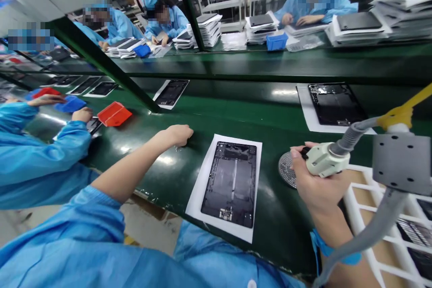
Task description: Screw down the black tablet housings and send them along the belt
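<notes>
My left hand [180,135] is closed just above the green bench, left of the open tablet; what its fingers hold, if anything, is hidden. The tablet [229,184], a black shell with its inner parts bare, lies on a white paper sheet [196,201] before me. At the right, my right hand [319,189] wraps around a pale green handheld tool [327,160] with a grey corrugated hose. The tool's working end is not clear to see. Close beside those fingers is a round, perforated metal disc [286,170], partly covered by the hand.
A second open tablet [334,103] lies on paper at the back right, another [172,92] at the back left. A white divided tray [371,216] stands at the right under a grey hose. A red bin [114,114] sits near a co-worker's sleeve [43,135]. A green post [108,67] slants across.
</notes>
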`<state>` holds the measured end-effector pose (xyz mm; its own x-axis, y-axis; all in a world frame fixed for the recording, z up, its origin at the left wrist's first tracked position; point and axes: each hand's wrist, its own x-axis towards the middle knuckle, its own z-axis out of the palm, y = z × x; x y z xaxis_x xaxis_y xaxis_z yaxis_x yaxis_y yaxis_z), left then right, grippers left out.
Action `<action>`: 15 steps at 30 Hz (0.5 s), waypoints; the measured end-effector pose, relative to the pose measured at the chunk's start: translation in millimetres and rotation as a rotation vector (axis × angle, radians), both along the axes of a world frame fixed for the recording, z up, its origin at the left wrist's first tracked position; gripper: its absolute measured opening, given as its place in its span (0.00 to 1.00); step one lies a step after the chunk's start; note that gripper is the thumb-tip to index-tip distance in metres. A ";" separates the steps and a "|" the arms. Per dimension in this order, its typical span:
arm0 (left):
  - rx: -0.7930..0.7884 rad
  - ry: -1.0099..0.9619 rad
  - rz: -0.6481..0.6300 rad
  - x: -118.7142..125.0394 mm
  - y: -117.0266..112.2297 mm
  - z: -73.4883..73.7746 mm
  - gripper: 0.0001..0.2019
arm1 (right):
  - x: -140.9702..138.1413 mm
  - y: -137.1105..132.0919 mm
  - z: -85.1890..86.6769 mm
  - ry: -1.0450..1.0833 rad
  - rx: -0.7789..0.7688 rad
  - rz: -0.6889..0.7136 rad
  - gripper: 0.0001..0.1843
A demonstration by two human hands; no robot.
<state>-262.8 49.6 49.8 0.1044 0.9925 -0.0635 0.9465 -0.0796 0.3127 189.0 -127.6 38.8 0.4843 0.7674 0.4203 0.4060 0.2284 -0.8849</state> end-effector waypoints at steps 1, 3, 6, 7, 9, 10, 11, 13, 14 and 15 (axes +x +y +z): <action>-0.059 0.030 -0.029 3.2 0.1 -3.3 0.14 | -1.0 0.1 1.2 0.002 -0.002 0.008 0.15; -0.106 0.108 -0.077 0.4 -4.4 -6.2 0.20 | -2.6 0.2 3.3 -0.017 -0.004 -0.005 0.14; -0.025 0.178 -0.075 -16.0 -22.9 -9.3 0.21 | -2.2 -0.2 4.2 -0.055 -0.006 -0.037 0.15; 0.022 0.161 -0.054 -21.2 -31.2 -11.7 0.18 | -1.4 -0.5 3.7 -0.068 -0.006 -0.037 0.15; 0.112 0.089 -0.018 -27.0 -49.1 -19.3 0.12 | 0.7 -1.4 1.8 -0.092 0.004 -0.025 0.14; 0.157 0.047 -0.002 -27.0 -58.0 -24.1 0.10 | 1.6 -1.9 0.7 -0.104 0.014 -0.019 0.14; 0.204 0.008 0.016 -25.1 -66.6 -29.1 0.11 | 2.3 -2.3 -0.3 -0.111 0.024 -0.014 0.13; 0.287 -0.046 0.053 -17.0 -81.8 -37.3 0.12 | 2.6 -2.8 -1.9 -0.114 0.036 -0.013 0.13; 0.328 -0.061 0.067 -11.9 -88.3 -39.6 0.13 | 2.5 -2.7 -2.6 -0.115 0.036 -0.013 0.13; 0.369 -0.068 0.073 -6.8 -93.9 -40.2 0.13 | 2.2 -2.4 -3.2 -0.116 0.033 -0.013 0.14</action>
